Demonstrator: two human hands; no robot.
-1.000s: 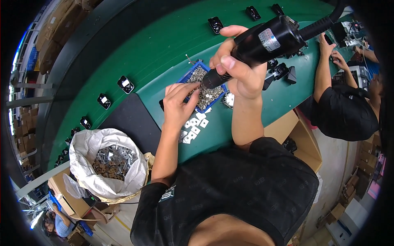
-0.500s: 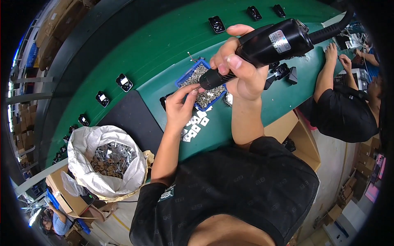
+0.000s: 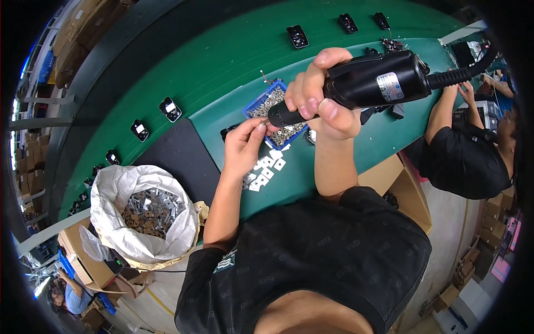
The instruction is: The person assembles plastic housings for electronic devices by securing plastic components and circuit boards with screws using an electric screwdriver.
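My right hand (image 3: 339,119) grips a black electric screwdriver (image 3: 356,84), its cord running off to the right. The tool lies almost level, with its bit pointing left. At the bit's tip, the fingers of my left hand (image 3: 242,147) are pinched together; a tiny metal piece seems to be between them, too small to name. Below the tool's nose stands a blue tray (image 3: 253,104) full of small silvery screws (image 3: 272,100). White flat pieces with holes (image 3: 266,173) are scattered on the green table (image 3: 295,178) beside my left wrist.
A white sack (image 3: 105,203) of metal brackets (image 3: 153,211) stands left of a black mat (image 3: 181,161). Black housings (image 3: 170,109) lie along the green belt (image 3: 222,61) beyond the table. At the right, a co-worker (image 3: 459,150) works. A cardboard box (image 3: 409,195) stands below the table's edge.
The screwdriver's back end has dropped and swung a little right, so the tool is more level. My left fingers stay at the bit's tip. The housings on the belt have shifted slightly.
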